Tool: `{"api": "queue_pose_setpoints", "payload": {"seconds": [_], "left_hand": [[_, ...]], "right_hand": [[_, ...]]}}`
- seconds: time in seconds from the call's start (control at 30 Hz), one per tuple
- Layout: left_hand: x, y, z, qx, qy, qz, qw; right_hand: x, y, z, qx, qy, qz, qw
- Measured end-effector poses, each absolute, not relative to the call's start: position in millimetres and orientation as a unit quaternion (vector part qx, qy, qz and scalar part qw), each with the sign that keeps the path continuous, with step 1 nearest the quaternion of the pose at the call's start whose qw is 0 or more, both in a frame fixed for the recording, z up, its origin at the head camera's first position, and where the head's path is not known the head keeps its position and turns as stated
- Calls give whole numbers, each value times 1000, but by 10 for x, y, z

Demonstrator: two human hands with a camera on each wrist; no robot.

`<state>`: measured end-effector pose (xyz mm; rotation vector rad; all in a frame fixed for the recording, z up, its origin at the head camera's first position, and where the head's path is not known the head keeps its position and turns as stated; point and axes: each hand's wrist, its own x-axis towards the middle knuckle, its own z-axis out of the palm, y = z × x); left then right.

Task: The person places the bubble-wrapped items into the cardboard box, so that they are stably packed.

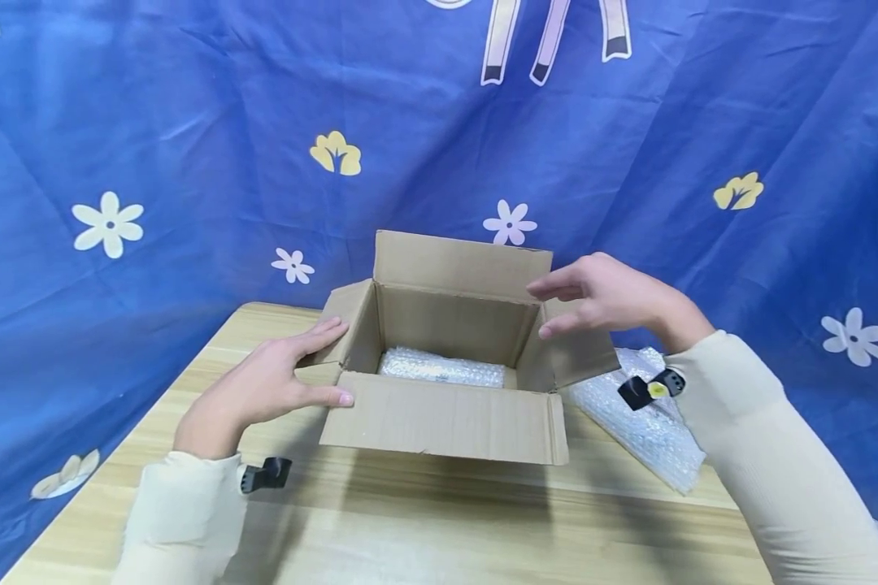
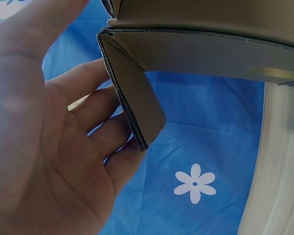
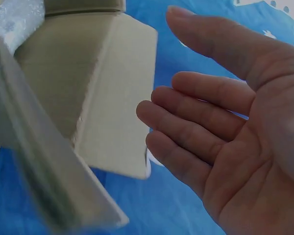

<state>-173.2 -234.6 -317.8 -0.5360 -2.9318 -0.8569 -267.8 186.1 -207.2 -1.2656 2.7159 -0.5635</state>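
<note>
A cardboard box (image 1: 446,418) stands on the table with its flaps spread. Inside lies a bubble-wrapped item (image 1: 442,367); what it wraps cannot be told. My left hand (image 1: 263,382) rests at the box's left side, its fingers against the outer face of the left flap (image 2: 132,93) and its thumb by the front flap's corner. Its fingers are spread and fairly straight. Above the right flap (image 1: 581,349) hovers my right hand (image 1: 615,296), fingers extended and holding nothing. In the right wrist view a gap separates its fingertips from the back flap (image 3: 120,98).
More bubble wrap (image 1: 647,422) lies flat on the wooden table (image 1: 410,520), right of the box and partly under the right forearm. A blue curtain (image 1: 212,146) with printed flowers hangs close behind the table.
</note>
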Motion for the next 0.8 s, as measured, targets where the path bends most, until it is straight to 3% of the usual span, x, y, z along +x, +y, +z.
{"api": "queue_pose_setpoints", "payload": {"seconds": [0.37,0.8], "left_hand": [[-1733,-2332,-3182,-174,-943,-284,21],[-1734,-2334,-3172,-171,-942,-287,15]], "right_hand": [[-2533,2407,-2107,-353,907,-229,24],[-2413,2987,-2433,-229,932,-282,13]]}}
